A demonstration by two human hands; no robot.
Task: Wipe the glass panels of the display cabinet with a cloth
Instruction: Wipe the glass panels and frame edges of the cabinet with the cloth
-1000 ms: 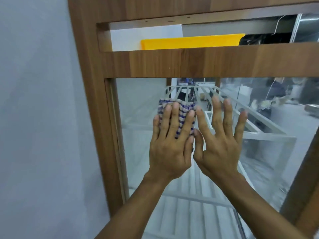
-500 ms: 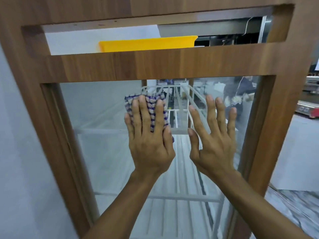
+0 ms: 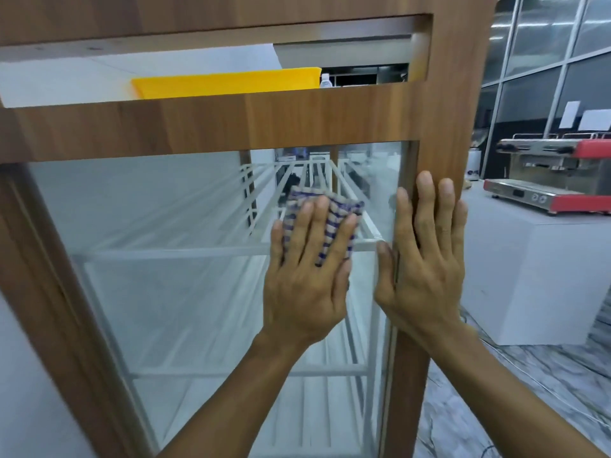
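A display cabinet's wooden frame [image 3: 205,127] fills the view, its left upright running down the edge and a broad crossbar spanning the top of the glass panel [image 3: 158,276]. Behind the glass, white wire racks [image 3: 185,251] recede into the cabinet. Above the crossbar, through an open slot, a yellow board [image 3: 228,82] shows, with the cap of a clear bottle [image 3: 325,80] just beside its right end.

Right of centre on the panel, the person's left hand [image 3: 307,279] lies flat with fingers spread, pressing a blue-and-white checked cloth [image 3: 325,214] against the glass — the cloth bunches out above the fingertips, in the upper right part of the panel. Just beside it, the right hand [image 3: 426,259] is also open and flat, fingers close together; its thumb side lies over the glass edge while the fingers rest on the cabinet's right upright.

Beyond the cabinet to the right, a red and steel espresso machine [image 3: 555,180] stands on a white table [image 3: 542,276], with glazed partition walls [image 3: 542,44] behind and two white sheets of paper [image 3: 582,119] stuck to them — any writing on the sheets, and a small dark logo on a white container at the machine's left, is too small to read. The floor [image 3: 535,385] has a grey marble pattern.
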